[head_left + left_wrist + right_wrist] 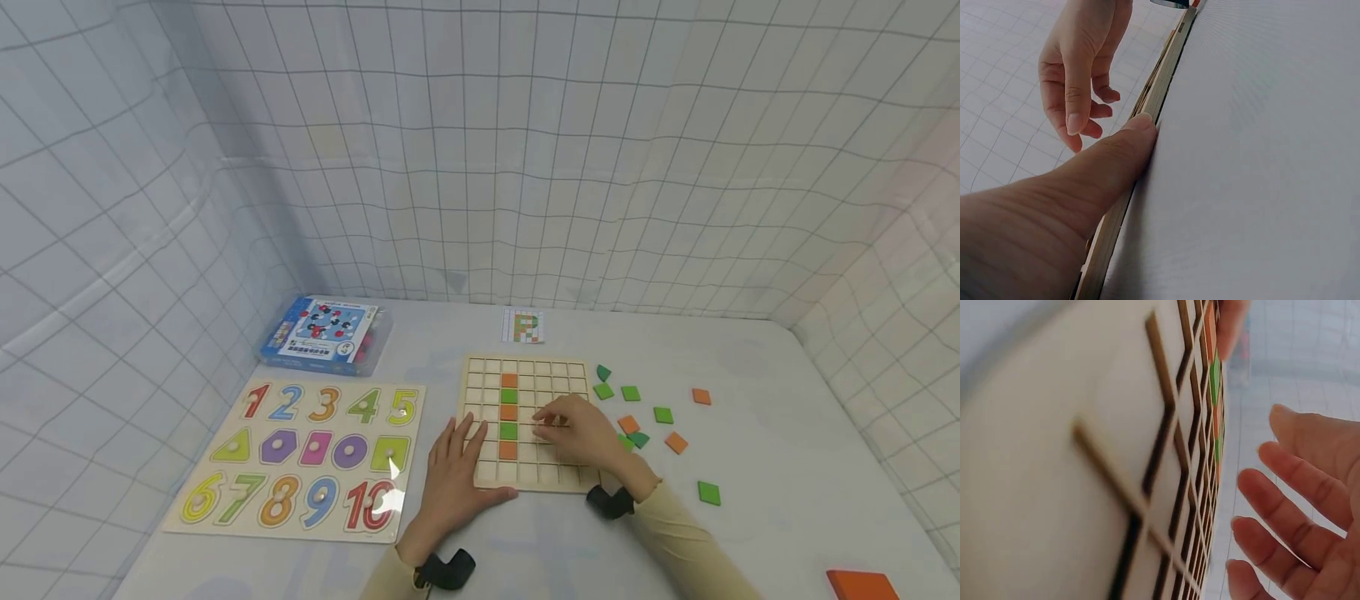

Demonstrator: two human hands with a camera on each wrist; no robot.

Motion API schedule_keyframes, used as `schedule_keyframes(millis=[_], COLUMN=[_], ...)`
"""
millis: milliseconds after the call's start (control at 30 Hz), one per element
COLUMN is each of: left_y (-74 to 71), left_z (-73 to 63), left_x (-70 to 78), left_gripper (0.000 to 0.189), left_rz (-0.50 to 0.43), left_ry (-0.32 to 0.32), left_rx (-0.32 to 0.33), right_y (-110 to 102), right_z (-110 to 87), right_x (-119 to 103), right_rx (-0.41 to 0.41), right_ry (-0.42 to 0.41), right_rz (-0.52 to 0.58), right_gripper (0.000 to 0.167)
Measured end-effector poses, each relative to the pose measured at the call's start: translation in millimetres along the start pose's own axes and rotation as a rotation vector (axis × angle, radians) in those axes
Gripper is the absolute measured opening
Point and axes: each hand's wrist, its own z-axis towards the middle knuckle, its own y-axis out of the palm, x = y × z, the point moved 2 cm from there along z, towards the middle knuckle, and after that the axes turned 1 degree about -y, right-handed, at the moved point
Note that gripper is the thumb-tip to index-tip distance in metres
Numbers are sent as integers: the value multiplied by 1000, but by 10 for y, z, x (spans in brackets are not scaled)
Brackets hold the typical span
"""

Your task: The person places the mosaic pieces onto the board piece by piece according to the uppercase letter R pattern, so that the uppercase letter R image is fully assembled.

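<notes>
A wooden grid board (542, 486) lies on the table, with one column of alternating orange tiles (508, 412) and green tiles (508, 431). Resting at the board's lower left corner is my left hand (452, 479), its fingers spread on the left side. In the left wrist view its thumb (1113, 153) presses against the board's front edge. Over the right half of the grid hovers my right hand (583, 433). The right wrist view shows the right hand's fingers (1288, 531) loosely bent and apart from the thumb, with nothing between them.
Loose green squares (663, 415), orange squares (677, 442) and dark green pieces (639, 439) lie right of the board. A pattern card (522, 326) is behind it. To the left are a number puzzle (300, 454) and a blue box (322, 337). An orange object (862, 585) sits front right.
</notes>
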Motion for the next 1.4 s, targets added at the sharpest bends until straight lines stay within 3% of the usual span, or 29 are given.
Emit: schedule_keyframes(millis=[133,433,633,867,1000,1400], left_y=[1,20,19,23,29,32], left_z=[-5,-8,-9,-7,-6,-2], left_x=[-5,-31,-30,-29,-30,-35], left_gripper=[103,105,105,105,106,105], left_rz=[-5,-19,-19,-24,-23,-24], left_ry=[-4,-9,-20,-16,-9,-24], left_rx=[-5,-8,-18,-15,-8,-21], right_y=[-145,-455,-574,-677,-727,-758], right_z=[-27,-115,-189,-275,-324,-380], right_x=[133,383,529,667,721,797], right_rx=[114,313,388,466,461,301], right_ry=[2,103,194,244,302,464], right_rz=[7,-47,-104,-175,-193,-206], right_gripper=[22,31,35,34,33,37])
